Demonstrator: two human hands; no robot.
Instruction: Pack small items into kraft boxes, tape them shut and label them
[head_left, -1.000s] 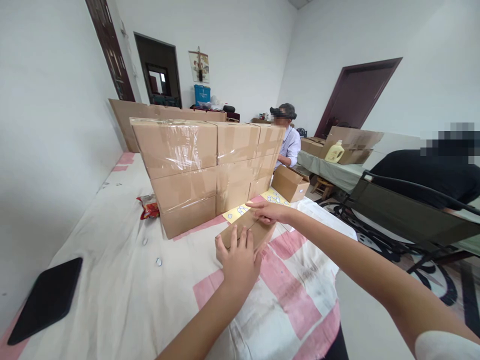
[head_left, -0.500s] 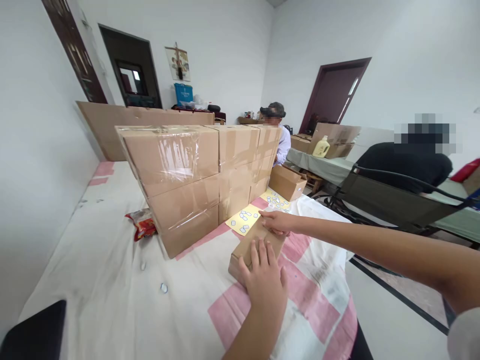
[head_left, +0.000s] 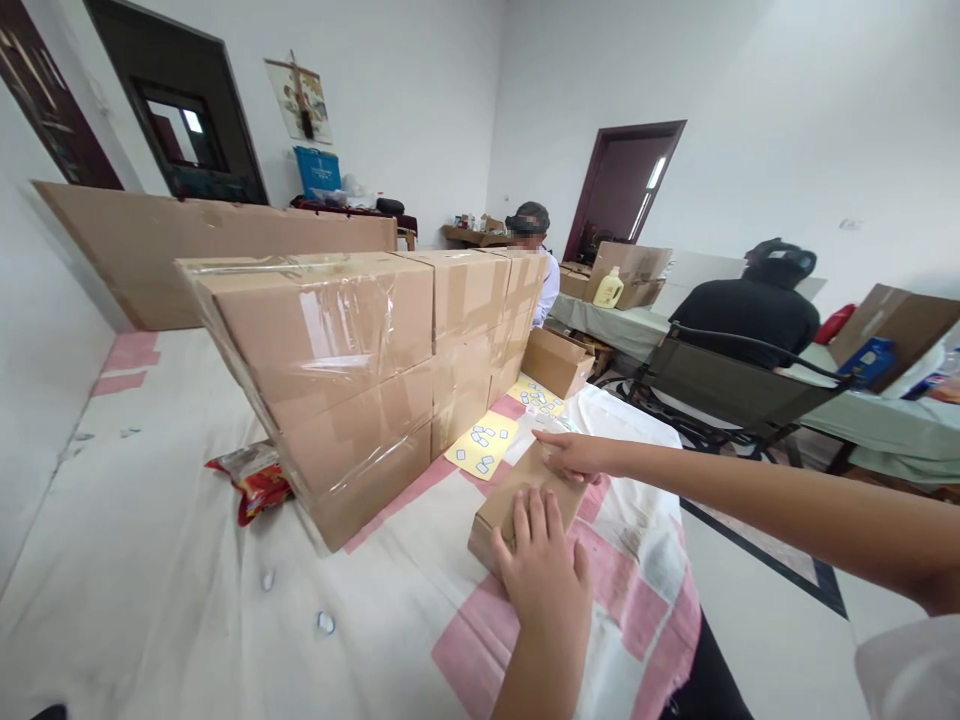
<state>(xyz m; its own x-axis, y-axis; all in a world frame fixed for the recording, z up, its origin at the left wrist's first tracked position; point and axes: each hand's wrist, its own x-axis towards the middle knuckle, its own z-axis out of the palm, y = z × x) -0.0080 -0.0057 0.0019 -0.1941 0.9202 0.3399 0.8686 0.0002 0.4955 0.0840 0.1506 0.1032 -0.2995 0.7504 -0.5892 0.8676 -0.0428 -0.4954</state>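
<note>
A small closed cardboard box (head_left: 517,503) lies on the pink-and-white cloth in front of me. My left hand (head_left: 546,570) rests spread on the near part of its top, fingers apart. At the far end of the box is my right hand (head_left: 571,455), index finger stretched out and the other fingers bent against the top. I see nothing held in it, though its underside is hidden. Just beyond the right fingertips is a clear, shiny item (head_left: 553,423), too unclear to name. Yellow sheets bearing small white labels, one of them the near sheet (head_left: 480,446), lie beyond the box.
Taped cardboard boxes (head_left: 360,370) stand stacked at the left. A red snack packet (head_left: 259,482) lies beside them. Behind the yellow sheets is an open carton (head_left: 555,362). One person (head_left: 549,285) sits behind the stack, another (head_left: 750,310) in a chair at right.
The view has turned to the right, so the room appears shifted left. My left hand stays spread on the box and my right hand stays at its far end.
</note>
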